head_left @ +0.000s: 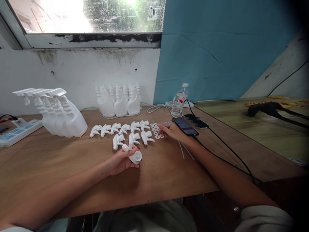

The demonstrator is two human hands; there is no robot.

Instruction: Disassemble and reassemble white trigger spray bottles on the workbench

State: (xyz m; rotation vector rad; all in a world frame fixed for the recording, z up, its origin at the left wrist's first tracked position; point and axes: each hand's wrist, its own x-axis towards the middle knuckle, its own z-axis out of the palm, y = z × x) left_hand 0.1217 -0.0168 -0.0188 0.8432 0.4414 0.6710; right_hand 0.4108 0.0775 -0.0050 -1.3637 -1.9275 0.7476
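Presently: one spray head (135,158), gripped by the left hand's (123,160) thumb and fingers, round mouth turned away from the palm, probably to keep it exposed. White rings (154,129), flat and grouped at the right hand's (168,130) fingertips, likely for easy picking; fingers bent, whether pinching one cannot be told. Further spray heads (134,138), two rows beyond the left fingers, apparently ordered for reach. Bottles (120,104), upright, farther beyond. Water bottle (178,101), beyond the right fingers. Phone (184,125), crowding the right wrist; tubes (181,150) and cable (217,156) beside that forearm, possible snags.
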